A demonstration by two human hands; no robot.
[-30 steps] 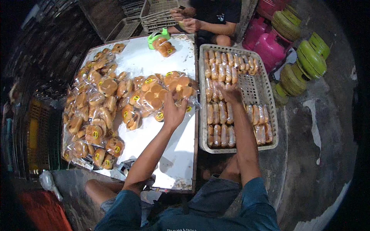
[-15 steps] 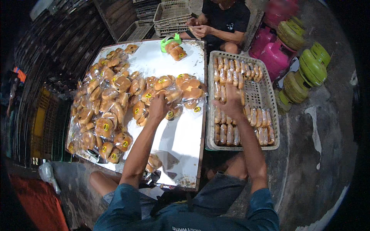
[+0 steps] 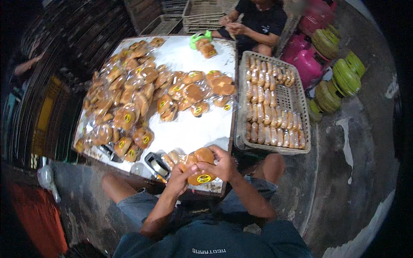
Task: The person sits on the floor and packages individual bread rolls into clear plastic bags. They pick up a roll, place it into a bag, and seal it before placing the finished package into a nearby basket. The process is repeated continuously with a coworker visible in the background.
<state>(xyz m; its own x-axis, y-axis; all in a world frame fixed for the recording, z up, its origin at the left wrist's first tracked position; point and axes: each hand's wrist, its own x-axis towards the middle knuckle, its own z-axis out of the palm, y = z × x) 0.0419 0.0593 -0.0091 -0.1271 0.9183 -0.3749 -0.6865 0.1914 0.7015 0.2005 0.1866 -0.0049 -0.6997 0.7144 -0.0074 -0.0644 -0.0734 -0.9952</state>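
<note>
Near the front edge of the white table, my left hand (image 3: 177, 179) and my right hand (image 3: 223, 164) hold a plastic-wrapped pack of golden buns (image 3: 202, 155) between them. Both thumbs press on its near side, just above a round yellow label. Beside my left hand stands a dark tape dispenser (image 3: 157, 165), with a few wrapped rolls (image 3: 171, 158) partly tucked behind the buns. Farther off, a large heap of bagged buns (image 3: 129, 92) spreads over the table's left and middle. To the right, a pale plastic crate (image 3: 306, 129) holds rows of slim wrapped rolls (image 3: 264, 115).
At the table's far edge, a green tape dispenser (image 3: 195, 41) stands by another bun pack (image 3: 205, 47). A co-worker (image 3: 262, 26) sits beyond it, hands together. Stacked crates (image 3: 202, 15) rise behind. Pink (image 3: 303, 56) and green gas cylinders (image 3: 346, 75) line the right side.
My left hand has come back from the bun heap and my right hand from the crate. They now meet at the near edge around a bun pack. The crate's middle row looks fuller.
</note>
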